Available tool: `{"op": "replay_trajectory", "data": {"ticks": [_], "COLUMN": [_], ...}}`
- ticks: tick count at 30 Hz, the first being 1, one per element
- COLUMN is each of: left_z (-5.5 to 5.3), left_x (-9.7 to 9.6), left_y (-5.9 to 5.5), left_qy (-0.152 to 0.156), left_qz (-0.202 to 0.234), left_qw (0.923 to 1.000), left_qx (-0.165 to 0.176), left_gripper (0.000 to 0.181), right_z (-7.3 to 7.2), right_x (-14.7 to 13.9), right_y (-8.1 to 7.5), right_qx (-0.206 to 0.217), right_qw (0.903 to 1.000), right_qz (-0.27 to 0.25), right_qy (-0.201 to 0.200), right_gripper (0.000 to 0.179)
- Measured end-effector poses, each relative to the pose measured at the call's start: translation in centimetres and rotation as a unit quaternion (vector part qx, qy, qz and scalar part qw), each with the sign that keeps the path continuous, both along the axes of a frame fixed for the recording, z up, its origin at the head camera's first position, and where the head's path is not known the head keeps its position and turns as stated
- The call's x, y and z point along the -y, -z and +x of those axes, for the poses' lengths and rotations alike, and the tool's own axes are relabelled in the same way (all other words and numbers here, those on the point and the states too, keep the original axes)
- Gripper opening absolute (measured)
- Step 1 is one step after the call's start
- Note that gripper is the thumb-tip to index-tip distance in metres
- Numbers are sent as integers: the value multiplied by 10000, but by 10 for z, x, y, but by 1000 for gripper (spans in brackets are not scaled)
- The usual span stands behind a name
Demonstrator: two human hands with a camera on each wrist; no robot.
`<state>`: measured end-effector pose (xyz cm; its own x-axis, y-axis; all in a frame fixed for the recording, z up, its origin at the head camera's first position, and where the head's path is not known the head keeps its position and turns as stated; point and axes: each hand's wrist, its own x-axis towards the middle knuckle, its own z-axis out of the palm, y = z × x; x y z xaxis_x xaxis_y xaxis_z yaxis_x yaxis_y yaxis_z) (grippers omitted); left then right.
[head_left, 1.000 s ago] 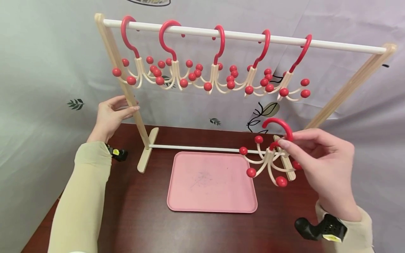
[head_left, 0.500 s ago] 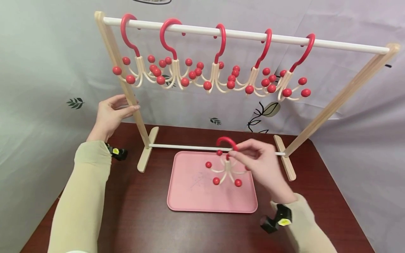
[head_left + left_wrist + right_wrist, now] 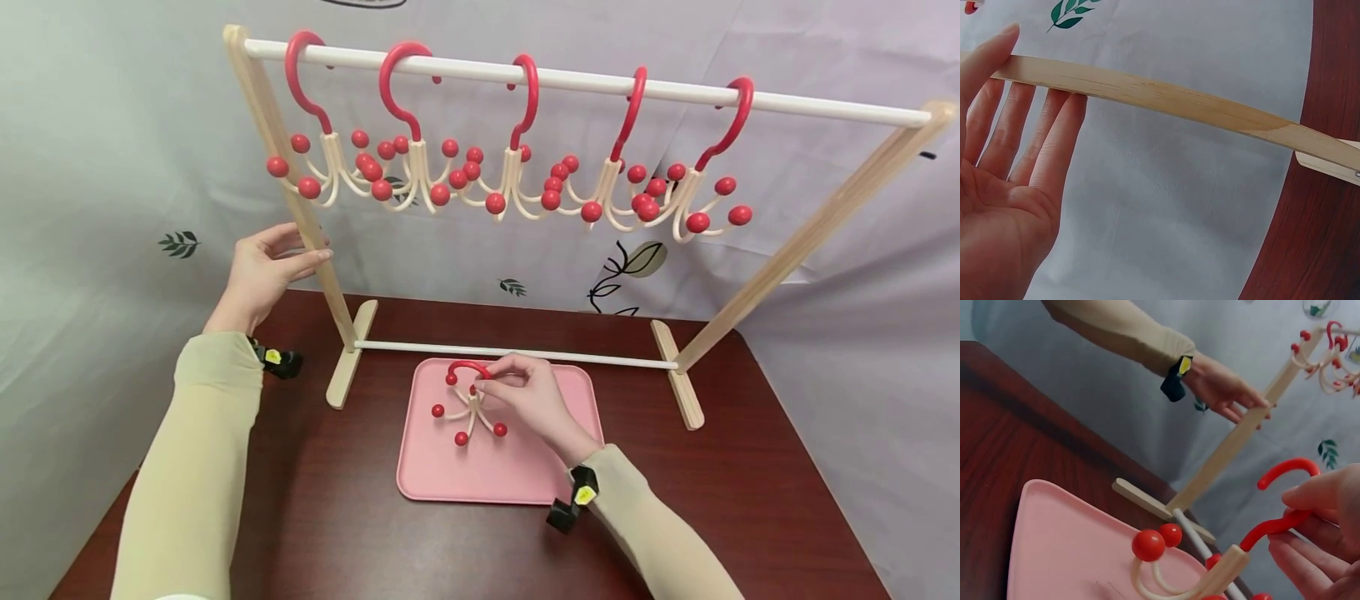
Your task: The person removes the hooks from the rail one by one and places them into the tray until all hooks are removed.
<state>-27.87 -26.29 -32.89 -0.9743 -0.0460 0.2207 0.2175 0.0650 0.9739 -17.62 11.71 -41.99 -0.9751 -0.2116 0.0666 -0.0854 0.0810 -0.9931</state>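
Observation:
My right hand [image 3: 528,400] pinches the red hook of a hanger [image 3: 472,404] between thumb and fingers. Several cream arms curve out from the hanger's stem, each tipped with a red ball. In the head view it overlaps the left half of a pink tray [image 3: 525,475]; the right wrist view shows it close over the tray, hook upward. My left hand [image 3: 258,275] holds the rack's left wooden post [image 3: 1147,94], thumb on one side and fingers on the other. Matching hangers [image 3: 513,158] hang in a row from the white top rail [image 3: 585,81].
The rack's wooden feet [image 3: 678,375] stand on the dark red-brown table [image 3: 337,500], joined by a low white rod [image 3: 420,347] just behind the tray. The right post [image 3: 817,242] slants up to the rail. A grey curtain [image 3: 450,267] with leaf prints hangs behind.
My right hand has carried the hanger left and down, from beside the right foot to over the tray. The hung hangers have swung slightly. My left hand stays on the post.

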Motion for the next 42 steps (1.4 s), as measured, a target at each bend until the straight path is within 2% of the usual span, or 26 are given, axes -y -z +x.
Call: {"op": "replay_trajectory", "data": {"ticks": [4,11,19,22,30,37,42], "left_z": [0,0,-1,-1,-1,0,0], "left_x": [-1,-1,-2,-2,-1,0,1], "left_y": [-1,-1,-3,-3,-4,-2,-1], "left_qy": [10,-36,-12,9,57,12,35], "left_qz": [-7,-132,-181,-117,14,-183,-48], "left_qw": [10000,9999,9998,9999,10000,9998,9999], "left_qx": [-2,46,49,54,61,112,112], "left_gripper": [50,50,52,51,50,50,50], "right_z": [-11,-26,-33,-35,-36,-31,-26], "right_x": [14,30,34,34,33,24,11], "right_y": [3,6,14,18,21,15,12], "right_qx": [44,52,220,140,-28,-175,-289], "right_qw": [9999,9995,9993,9993,9997,9993,9989], "right_qz": [-123,-281,-279,-323,-207,-322,-364], "right_qy": [105,142,131,132,156,8,38], "right_gripper": [16,21,19,21,29,40,40]}}
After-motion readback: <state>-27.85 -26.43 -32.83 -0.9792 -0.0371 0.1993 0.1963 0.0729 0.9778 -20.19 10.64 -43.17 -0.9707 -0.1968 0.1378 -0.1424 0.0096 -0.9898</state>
